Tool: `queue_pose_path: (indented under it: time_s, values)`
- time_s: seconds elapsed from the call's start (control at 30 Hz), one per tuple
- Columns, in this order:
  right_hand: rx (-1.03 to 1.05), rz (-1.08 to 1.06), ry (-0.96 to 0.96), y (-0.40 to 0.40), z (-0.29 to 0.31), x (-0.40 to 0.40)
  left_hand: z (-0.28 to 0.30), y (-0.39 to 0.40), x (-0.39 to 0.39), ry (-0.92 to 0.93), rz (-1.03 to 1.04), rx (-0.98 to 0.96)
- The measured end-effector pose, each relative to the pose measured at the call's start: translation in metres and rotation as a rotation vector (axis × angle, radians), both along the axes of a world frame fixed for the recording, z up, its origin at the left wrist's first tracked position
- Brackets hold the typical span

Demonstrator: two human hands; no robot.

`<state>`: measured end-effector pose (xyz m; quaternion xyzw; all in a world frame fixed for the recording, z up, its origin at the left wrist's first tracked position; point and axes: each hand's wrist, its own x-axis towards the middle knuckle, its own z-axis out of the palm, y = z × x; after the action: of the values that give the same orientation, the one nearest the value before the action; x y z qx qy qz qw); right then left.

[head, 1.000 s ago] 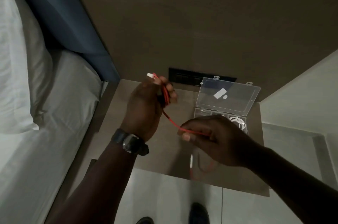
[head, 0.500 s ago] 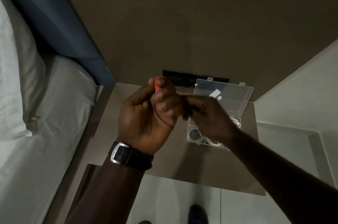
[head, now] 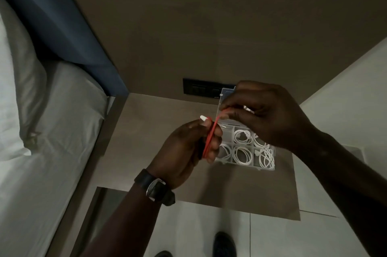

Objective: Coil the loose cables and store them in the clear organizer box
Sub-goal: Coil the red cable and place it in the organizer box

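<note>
free: shelf [head: 159, 152] left of organizer box [head: 247, 156] | blocked: wall behind, box compartments hold white cables [head: 243, 155]

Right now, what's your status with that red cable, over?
Left hand holding red cable loops; right hand pinching its free end. Clear organizer box open on the table, white cables coiled inside. Nothing in the way.

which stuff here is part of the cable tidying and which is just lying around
Part of the job:
- thin red cable, wound around the left hand and pulled by the right hand
- clear plastic organizer box
- coiled white cables in its compartments

Just there:
- brown bedside table
- black wall switch panel
- white pillow
</note>
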<state>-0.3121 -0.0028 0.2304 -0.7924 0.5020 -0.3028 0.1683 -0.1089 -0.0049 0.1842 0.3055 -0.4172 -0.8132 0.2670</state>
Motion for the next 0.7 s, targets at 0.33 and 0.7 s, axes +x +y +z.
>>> queue_pose_path:
  time_s: [0.33, 0.7]
  values:
    - [0.444, -0.126, -0.64, 0.014, -0.049, 0.039, 0.011, -0.001, -0.011, 0.568, 0.027, 0.393]
    - [0.744, -0.45, -0.994, 0.05, -0.06, 0.053, -0.009, -0.001, -0.011, 0.42, 0.316, 0.292]
